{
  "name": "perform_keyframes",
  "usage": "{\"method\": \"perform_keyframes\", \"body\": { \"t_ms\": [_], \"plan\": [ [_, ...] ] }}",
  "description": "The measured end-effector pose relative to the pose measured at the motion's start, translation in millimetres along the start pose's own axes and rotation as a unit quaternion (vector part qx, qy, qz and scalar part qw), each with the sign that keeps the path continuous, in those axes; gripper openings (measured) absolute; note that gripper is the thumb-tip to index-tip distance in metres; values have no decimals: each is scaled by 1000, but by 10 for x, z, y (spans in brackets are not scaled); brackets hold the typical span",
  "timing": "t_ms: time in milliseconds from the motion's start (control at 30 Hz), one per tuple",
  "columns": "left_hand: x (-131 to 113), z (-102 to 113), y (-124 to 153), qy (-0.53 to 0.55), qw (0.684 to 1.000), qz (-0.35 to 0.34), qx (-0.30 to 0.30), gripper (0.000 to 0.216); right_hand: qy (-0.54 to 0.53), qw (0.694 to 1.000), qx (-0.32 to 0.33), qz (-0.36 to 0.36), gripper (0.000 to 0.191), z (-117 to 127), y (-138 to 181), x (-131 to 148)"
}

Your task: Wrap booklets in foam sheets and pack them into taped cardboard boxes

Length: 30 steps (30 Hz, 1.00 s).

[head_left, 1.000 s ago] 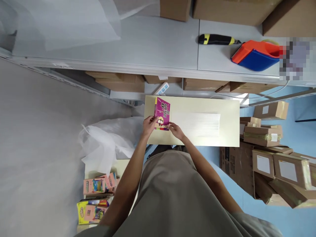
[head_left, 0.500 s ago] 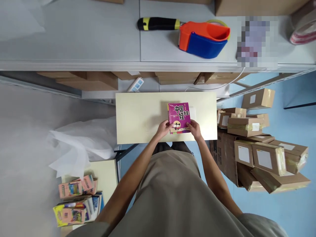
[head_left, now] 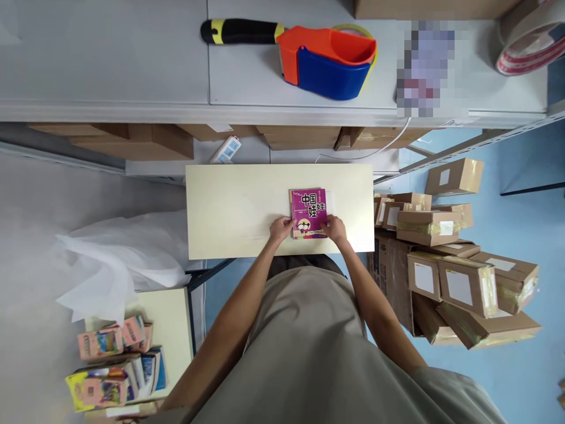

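Note:
A square purple book (head_left: 309,209) with large Chinese characters and two cartoon figures on its cover lies at or just over the pale yellow tabletop (head_left: 233,206). My left hand (head_left: 281,228) grips its lower left edge, fingers closed. On the lower right edge my right hand (head_left: 334,228) is closed in the same way, thumb over the cover. Whether the book rests flat on the table or is held slightly above it, I cannot tell. A whitish patch shows beside the book's right side.
Above the table, a grey shelf (head_left: 154,70) bears an orange and blue tape dispenser (head_left: 331,65) and a tape roll (head_left: 529,50). Cardboard boxes (head_left: 426,227) are piled at the right. Lower left are stacked books (head_left: 103,391) and white plastic sheeting (head_left: 128,247).
The book looks lower and flatter against the table, both hands still on its sides. The whole view has shifted, with the shelf and table now further left.

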<state>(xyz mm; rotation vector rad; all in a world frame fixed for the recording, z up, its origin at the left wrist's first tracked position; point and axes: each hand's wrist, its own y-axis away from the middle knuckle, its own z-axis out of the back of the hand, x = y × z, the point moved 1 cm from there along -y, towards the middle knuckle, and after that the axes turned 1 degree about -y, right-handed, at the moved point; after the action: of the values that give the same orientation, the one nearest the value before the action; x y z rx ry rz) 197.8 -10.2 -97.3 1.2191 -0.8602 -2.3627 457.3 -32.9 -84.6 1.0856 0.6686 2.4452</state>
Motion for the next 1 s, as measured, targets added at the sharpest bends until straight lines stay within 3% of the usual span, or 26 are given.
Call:
{"method": "perform_keyframes", "body": {
  "t_ms": [233, 367, 467, 600, 800, 1000],
  "plan": [
    [87, 245, -85, 66, 996, -19, 52, 40, 44, 993, -106, -10, 41, 246, -279, -66],
    [64, 357, -85, 75, 994, -11, 75, 33, 5, 995, -103, -7, 28, 266, -490, -42],
    [43, 356, -36, 65, 996, 4, 61, 25, -38, 994, -100, -18, 22, 248, -558, -12],
    [42, 286, 53, 52, 998, -3, 22, 21, -45, 996, -78, -26, 29, 243, -455, 3],
    [41, 213, 83, 20, 999, -20, -31, 19, 16, 999, -28, -17, 19, 295, -96, 35],
    [116, 232, 111, -29, 997, -35, -64, 14, 19, 998, -2, 67, 27, 159, 120, 342]
  ]
}}
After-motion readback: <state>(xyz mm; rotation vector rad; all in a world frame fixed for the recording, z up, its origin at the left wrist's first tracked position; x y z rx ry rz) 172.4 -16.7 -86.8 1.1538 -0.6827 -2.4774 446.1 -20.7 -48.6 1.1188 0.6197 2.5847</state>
